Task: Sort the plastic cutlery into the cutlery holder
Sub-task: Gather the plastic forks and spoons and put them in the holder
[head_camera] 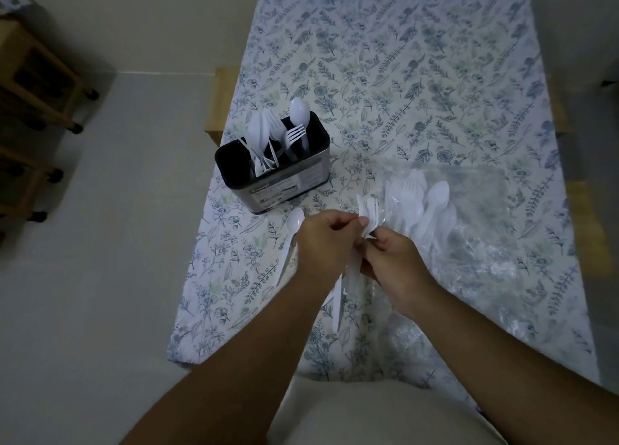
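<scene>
We hold white forks point(368, 218) tight in both hands point(355, 243), and next they go left into the holder point(288, 190).

The steel-sided cutlery holder point(283, 173) with a black insert is standing upright on the counter, already holding white forks and spoons handle-down. A stack of white forks point(368, 215) is being held above the counter; one spoon point(290, 240) is lying flat beside it. More cutlery point(423, 210) is lying in clear wrapping.
</scene>
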The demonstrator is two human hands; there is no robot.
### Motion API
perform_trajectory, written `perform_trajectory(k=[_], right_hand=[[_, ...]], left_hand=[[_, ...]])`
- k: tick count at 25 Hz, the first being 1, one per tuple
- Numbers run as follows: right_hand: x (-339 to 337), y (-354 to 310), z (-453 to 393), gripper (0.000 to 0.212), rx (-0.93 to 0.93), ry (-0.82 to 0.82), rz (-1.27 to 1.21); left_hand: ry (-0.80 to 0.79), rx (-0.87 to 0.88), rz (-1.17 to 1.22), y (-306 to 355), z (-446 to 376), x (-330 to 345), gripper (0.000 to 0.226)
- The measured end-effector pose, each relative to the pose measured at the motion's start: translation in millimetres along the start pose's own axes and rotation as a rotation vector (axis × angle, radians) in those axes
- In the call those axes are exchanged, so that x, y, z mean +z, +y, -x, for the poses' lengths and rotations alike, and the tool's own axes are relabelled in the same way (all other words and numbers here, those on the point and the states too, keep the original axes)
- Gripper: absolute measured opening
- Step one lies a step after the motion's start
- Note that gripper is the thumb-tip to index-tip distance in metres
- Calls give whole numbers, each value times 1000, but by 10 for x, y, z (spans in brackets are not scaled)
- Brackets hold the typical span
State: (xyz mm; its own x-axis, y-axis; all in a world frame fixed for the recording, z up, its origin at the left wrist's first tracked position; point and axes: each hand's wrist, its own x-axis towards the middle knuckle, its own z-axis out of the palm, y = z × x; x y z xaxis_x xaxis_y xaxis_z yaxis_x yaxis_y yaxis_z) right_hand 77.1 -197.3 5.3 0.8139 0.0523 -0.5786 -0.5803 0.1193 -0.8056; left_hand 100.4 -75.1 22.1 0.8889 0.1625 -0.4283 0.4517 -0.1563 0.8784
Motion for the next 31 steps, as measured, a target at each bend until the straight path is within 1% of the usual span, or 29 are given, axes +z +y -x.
perform_trajectory(k=[1,3,6,7,8,10,11,12,13,15,16,18,21,23,25,28,31], right_hand=[[-21,25,29,18,12,11,-23],[-83,96,82,17,22,47,-11],[-156,178,124,16,11,71,145],[-183,194,128,15,10,84,193],[-213,213,124,13,7,94,228],[-275,235,136,8,0,123,241],[-305,252,144,7,-2,133,235],[-333,279,144,12,-8,138,230],[-352,287,155,16,1,145,219],[-352,264,188,13,24,139,177],[-350,256,190,15,27,130,160],[-344,224,180,19,27,132,124],[-281,127,141,19,1,146,61],[-219,57,95,17,-37,140,75],[-176,11,45,15,-75,144,102],[-206,16,-1,14,-63,145,115],[-273,61,45,19,13,91,74]], left_hand=[[-15,-35,23,-54,21,14,8],[-61,-53,-14,-137,49,29,11],[-177,-33,-72,-173,89,61,11],[-187,-8,-127,-178,93,67,11],[-154,26,-220,-199,62,70,14],[-8,95,-469,-263,-79,49,14],[53,99,-556,-289,-145,24,17],[65,85,-597,-317,-194,11,23],[41,68,-616,-341,-229,16,26],[-20,93,-656,-332,-261,40,21],[-39,95,-643,-299,-264,45,17],[-22,67,-516,-228,-258,34,12],[27,110,-355,-93,-188,-3,14],[-4,171,-272,9,-103,26,14],[-35,174,-162,93,-51,67,13],[-48,94,-68,84,-47,116,14],[-122,-59,30,-54,-56,110,21]])
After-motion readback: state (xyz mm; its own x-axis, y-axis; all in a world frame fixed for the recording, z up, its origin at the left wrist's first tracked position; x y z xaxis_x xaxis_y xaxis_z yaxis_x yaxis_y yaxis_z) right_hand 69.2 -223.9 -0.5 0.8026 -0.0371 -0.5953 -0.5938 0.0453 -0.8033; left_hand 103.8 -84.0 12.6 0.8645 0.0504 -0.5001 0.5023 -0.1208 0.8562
